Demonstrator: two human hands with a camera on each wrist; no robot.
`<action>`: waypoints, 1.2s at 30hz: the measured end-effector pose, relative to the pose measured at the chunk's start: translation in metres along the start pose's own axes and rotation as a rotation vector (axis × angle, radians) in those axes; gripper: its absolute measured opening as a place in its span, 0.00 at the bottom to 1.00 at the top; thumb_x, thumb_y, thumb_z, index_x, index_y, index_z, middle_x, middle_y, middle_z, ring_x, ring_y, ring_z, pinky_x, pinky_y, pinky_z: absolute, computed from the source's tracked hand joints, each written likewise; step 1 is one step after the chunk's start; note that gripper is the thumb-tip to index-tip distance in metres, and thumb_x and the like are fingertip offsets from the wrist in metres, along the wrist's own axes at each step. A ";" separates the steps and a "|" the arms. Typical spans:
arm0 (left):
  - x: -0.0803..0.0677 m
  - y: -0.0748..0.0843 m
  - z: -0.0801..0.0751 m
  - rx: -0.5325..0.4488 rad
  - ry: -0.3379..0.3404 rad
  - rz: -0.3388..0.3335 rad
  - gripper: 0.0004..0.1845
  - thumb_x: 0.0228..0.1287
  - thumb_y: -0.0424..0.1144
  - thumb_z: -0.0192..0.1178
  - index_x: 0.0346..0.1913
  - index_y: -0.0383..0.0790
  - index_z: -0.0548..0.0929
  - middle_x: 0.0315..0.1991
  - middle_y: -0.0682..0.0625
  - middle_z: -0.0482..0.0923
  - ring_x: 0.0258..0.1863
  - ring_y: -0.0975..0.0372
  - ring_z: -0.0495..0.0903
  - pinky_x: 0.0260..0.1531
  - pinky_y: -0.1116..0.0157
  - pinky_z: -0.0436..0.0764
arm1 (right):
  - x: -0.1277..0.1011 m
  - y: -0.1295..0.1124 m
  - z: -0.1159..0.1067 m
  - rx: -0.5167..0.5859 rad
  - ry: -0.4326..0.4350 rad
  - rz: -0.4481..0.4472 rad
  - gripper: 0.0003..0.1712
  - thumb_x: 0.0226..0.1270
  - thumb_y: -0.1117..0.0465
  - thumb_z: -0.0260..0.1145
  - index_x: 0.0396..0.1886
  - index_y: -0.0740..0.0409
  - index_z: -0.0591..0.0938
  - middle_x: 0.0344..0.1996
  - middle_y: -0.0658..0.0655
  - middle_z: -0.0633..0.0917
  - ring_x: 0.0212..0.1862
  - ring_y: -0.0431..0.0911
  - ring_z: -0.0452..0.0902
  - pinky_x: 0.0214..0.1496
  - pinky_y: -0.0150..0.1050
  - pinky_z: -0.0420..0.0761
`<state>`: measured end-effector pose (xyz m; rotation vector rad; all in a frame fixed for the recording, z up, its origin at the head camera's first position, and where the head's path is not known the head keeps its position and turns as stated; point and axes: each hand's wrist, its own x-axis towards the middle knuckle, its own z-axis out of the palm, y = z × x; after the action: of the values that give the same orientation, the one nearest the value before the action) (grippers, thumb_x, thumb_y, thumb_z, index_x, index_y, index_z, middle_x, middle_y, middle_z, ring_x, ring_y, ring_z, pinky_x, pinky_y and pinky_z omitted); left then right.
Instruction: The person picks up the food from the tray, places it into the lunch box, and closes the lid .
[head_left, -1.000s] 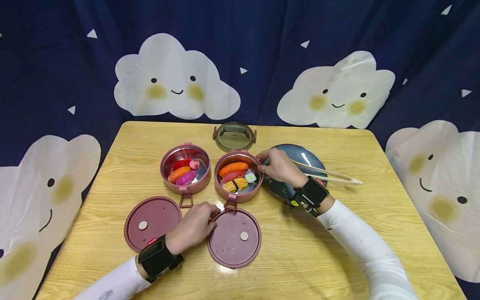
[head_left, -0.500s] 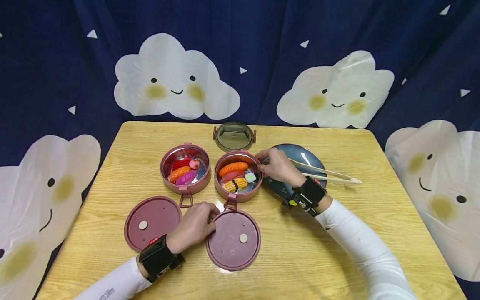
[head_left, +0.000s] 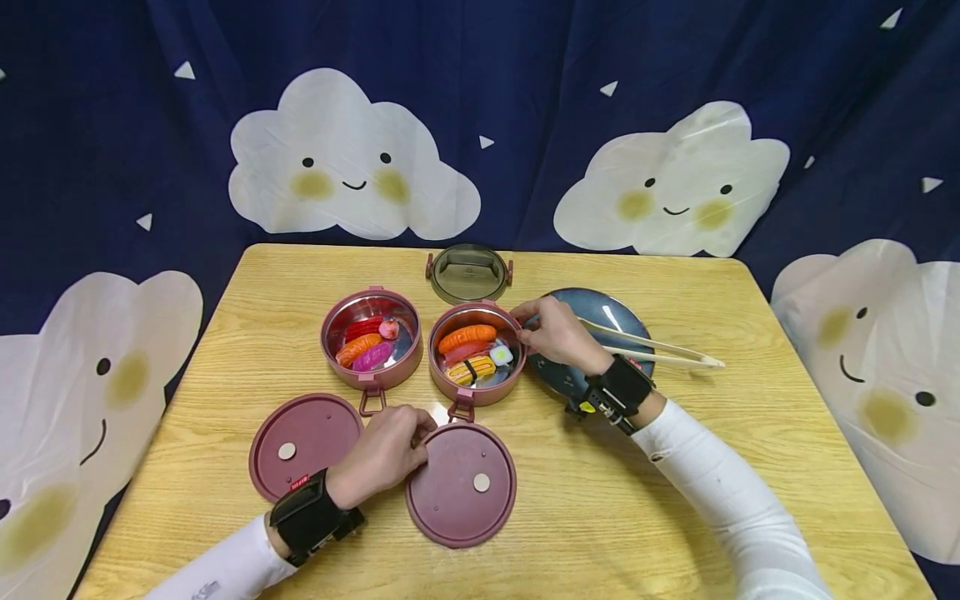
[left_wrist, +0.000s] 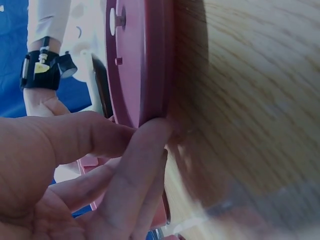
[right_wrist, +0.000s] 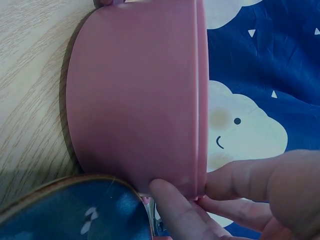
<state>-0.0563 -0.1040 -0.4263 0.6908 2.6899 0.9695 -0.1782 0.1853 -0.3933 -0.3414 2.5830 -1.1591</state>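
With thumb and fingers, my left hand pinches the left rim of a round pink lid. In the left wrist view, the lid is close over the wood, its edge between thumb and fingers. My right hand grips the right rim of a pink lunch-box bowl, thumb and fingers on either side of the wall. Inside that bowl lie toy sushi pieces: an orange one, a yellow one with a black band, a flat red one and a small white roll.
A second pink bowl with several toy sushi pieces stands to the left, another pink lid before it. Behind is a smoky lid with a handle. A blue plate bearing pale tongs lies right, partly under my right hand.
My left hand has drawn the pink lid slightly toward me and to the left, away from the bowl's latch. The right hand stays on the bowl's rim.
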 end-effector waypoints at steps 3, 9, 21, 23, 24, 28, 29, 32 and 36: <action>0.000 0.001 -0.001 0.005 -0.007 0.000 0.08 0.54 0.24 0.68 0.33 0.40 0.89 0.24 0.58 0.77 0.27 0.68 0.72 0.27 0.70 0.71 | 0.000 0.000 0.000 0.007 0.000 0.001 0.21 0.73 0.72 0.62 0.63 0.67 0.84 0.55 0.70 0.88 0.46 0.57 0.92 0.40 0.43 0.94; 0.000 0.004 -0.011 0.008 -0.026 0.008 0.08 0.56 0.24 0.68 0.35 0.40 0.89 0.26 0.56 0.81 0.28 0.67 0.75 0.29 0.73 0.73 | 0.001 0.000 0.000 0.005 0.002 -0.005 0.21 0.72 0.72 0.62 0.62 0.67 0.84 0.54 0.70 0.89 0.46 0.56 0.92 0.41 0.46 0.94; 0.013 0.017 -0.051 -0.019 -0.044 -0.065 0.10 0.60 0.25 0.69 0.45 0.36 0.90 0.39 0.48 0.90 0.26 0.68 0.79 0.29 0.71 0.80 | 0.000 0.001 -0.001 0.003 0.001 -0.004 0.20 0.72 0.72 0.63 0.62 0.67 0.85 0.53 0.70 0.89 0.45 0.56 0.92 0.40 0.44 0.94; 0.018 0.017 -0.059 -0.004 -0.041 -0.074 0.11 0.60 0.26 0.70 0.45 0.36 0.90 0.40 0.47 0.90 0.27 0.67 0.79 0.29 0.71 0.78 | 0.000 0.001 -0.002 0.006 -0.002 0.001 0.20 0.73 0.72 0.63 0.62 0.67 0.85 0.53 0.70 0.89 0.44 0.56 0.92 0.40 0.43 0.94; 0.021 0.017 -0.063 0.000 -0.041 -0.076 0.11 0.61 0.26 0.70 0.46 0.36 0.90 0.39 0.48 0.89 0.27 0.66 0.78 0.29 0.70 0.77 | -0.001 0.000 -0.002 0.006 -0.002 0.002 0.21 0.73 0.72 0.63 0.63 0.67 0.85 0.53 0.70 0.89 0.44 0.56 0.92 0.40 0.43 0.94; 0.035 0.016 -0.077 0.000 -0.035 -0.084 0.11 0.61 0.26 0.70 0.46 0.36 0.90 0.35 0.48 0.86 0.32 0.61 0.77 0.30 0.69 0.75 | 0.000 0.001 -0.002 0.004 -0.002 0.008 0.21 0.72 0.72 0.63 0.63 0.67 0.84 0.52 0.71 0.89 0.42 0.53 0.92 0.39 0.41 0.93; 0.038 0.015 -0.079 0.001 -0.030 -0.086 0.11 0.61 0.26 0.70 0.46 0.36 0.90 0.34 0.48 0.85 0.32 0.60 0.77 0.31 0.69 0.75 | 0.000 0.001 -0.002 0.002 -0.002 0.008 0.21 0.72 0.72 0.63 0.63 0.67 0.84 0.52 0.71 0.89 0.41 0.53 0.92 0.38 0.41 0.93; 0.047 0.012 -0.084 -0.003 -0.012 -0.076 0.11 0.60 0.25 0.70 0.45 0.35 0.90 0.35 0.47 0.86 0.34 0.59 0.79 0.32 0.69 0.77 | 0.000 0.002 -0.002 0.008 -0.002 0.012 0.21 0.72 0.72 0.64 0.63 0.67 0.84 0.52 0.71 0.89 0.40 0.51 0.92 0.38 0.41 0.93; 0.057 0.009 -0.087 -0.007 -0.004 -0.069 0.10 0.60 0.26 0.70 0.44 0.36 0.90 0.37 0.46 0.87 0.37 0.58 0.80 0.35 0.68 0.79 | -0.001 0.002 -0.001 0.022 -0.004 0.006 0.21 0.71 0.72 0.64 0.62 0.67 0.85 0.52 0.71 0.89 0.41 0.52 0.92 0.38 0.42 0.93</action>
<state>-0.1317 -0.1184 -0.3557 0.5939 2.6869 0.9589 -0.1779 0.1881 -0.3941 -0.3311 2.5639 -1.1828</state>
